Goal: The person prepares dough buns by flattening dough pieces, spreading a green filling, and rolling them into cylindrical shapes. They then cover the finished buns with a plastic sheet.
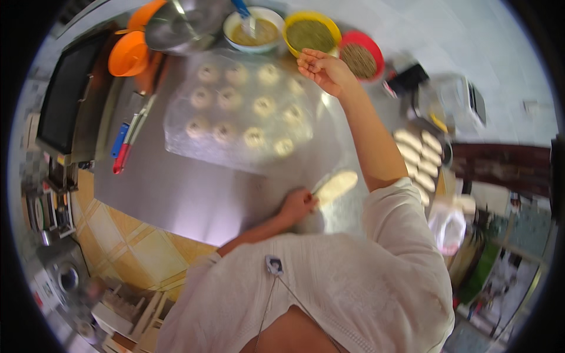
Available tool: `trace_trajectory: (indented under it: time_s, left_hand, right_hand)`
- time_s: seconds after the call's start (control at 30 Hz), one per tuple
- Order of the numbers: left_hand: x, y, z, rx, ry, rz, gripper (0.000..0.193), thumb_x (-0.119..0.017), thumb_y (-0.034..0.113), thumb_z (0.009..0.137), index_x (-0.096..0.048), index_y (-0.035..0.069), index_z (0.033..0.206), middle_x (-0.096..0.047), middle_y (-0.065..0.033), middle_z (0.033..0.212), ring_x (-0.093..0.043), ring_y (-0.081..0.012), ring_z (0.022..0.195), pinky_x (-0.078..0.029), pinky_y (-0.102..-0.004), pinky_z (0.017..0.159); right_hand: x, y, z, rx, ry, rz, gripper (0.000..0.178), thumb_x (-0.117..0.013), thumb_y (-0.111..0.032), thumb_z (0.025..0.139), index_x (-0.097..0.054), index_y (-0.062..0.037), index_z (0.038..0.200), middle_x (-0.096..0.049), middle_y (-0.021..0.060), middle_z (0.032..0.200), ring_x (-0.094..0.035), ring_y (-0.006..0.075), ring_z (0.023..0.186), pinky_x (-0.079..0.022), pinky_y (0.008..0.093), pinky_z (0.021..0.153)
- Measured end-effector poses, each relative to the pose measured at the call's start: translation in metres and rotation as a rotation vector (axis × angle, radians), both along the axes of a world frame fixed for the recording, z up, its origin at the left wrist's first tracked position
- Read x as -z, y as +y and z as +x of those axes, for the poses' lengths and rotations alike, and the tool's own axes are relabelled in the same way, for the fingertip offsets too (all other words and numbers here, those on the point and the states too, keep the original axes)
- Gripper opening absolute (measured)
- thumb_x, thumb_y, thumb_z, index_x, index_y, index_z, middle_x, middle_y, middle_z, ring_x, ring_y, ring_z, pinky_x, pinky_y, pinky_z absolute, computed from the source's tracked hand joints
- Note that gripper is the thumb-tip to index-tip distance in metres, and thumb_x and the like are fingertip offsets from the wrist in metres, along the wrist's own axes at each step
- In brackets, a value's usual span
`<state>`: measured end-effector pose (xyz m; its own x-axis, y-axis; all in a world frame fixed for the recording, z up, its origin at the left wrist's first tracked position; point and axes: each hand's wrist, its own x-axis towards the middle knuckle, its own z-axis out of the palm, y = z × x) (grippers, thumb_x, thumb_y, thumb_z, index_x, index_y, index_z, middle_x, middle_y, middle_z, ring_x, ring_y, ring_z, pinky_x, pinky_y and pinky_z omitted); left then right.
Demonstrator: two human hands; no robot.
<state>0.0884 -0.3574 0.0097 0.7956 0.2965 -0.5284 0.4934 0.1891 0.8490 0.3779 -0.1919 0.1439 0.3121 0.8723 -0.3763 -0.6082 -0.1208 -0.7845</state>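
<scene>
Right then, the left hand [299, 205] is down at the near edge of the table [176, 191], fingers and thumb closed on one end of a flat, oblong dough piece [337, 186], the rest of it slanting away to the right just above the steel! And up goes our eye to the right hand [322, 67], raised over the far side, fingers bent and drawn in toward the thumb; whether a pinch of anything sits between them, I cannot tell. It hangs by the yellow bowl [288, 36], full of something green, with the red bowl [378, 52] and its brownish seeds right alongside. On the other side of the yellow one comes the white bowl [254, 49], yellowish liquid inside, a blue-handled brush [241, 9] leaning in it.

Centre table, what a line-up: dough balls [263, 106] in rows beneath a clear sheet [176, 138] (a neat dozen, by my count), well apart from the piece in the left hand. Over on the left flank, a red-handled tool [122, 157] lies beside a blue-handled one [120, 140], both below an orange tub [126, 56] and a big metal bowl [159, 36]. Swing across to the far right, and more pale, oblong pieces [409, 154] lie side by side on a dark tray, near a clear box [450, 109], while a dark oven [67, 94] stands off the table's left end
</scene>
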Motion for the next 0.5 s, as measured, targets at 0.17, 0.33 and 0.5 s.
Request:
trace_trajectory:
  time_s: [0.17, 0.33, 0.5]
  left_hand:
    - [0.014, -0.002, 0.005, 0.001, -0.017, -0.140, 0.026, -0.065, 0.023, 0.088, -0.062, -0.002, 0.092, -0.068, -0.0105, 0.076, -0.067, -0.0159, 0.067, -0.051, -0.0298, 0.058]
    - [0.026, -0.005, 0.003, -0.015, -0.006, -0.112, 0.024, -0.064, 0.021, 0.089, -0.061, -0.003, 0.096, -0.067, -0.0085, 0.081, -0.068, -0.0156, 0.070, -0.049, -0.0249, 0.054]
    - [0.023, -0.002, -0.006, -0.013, -0.001, -0.187, 0.024, -0.061, 0.022, 0.092, -0.060, 0.001, 0.103, -0.065, -0.0060, 0.088, -0.065, -0.0127, 0.077, -0.049, -0.0248, 0.055]
  right_hand:
    - [0.030, -0.224, -0.069, 0.238, -0.361, -0.258, 0.037, -0.042, 0.012, 0.067, -0.059, 0.0050, 0.098, -0.063, 0.0098, 0.088, -0.060, 0.0189, 0.092, -0.048, 0.0306, 0.081]
    - [0.128, -0.304, -0.203, 0.052, -1.743, -0.530, 0.043, -0.042, -0.003, 0.089, -0.044, 0.0062, 0.131, -0.043, 0.0273, 0.137, -0.044, 0.0417, 0.125, -0.036, 0.0458, 0.104]
    - [0.097, -0.290, -0.204, 0.201, -1.550, -0.588, 0.048, -0.052, -0.005, 0.082, -0.046, 0.0092, 0.128, -0.046, 0.0268, 0.133, -0.044, 0.0375, 0.124, -0.035, 0.0443, 0.104]
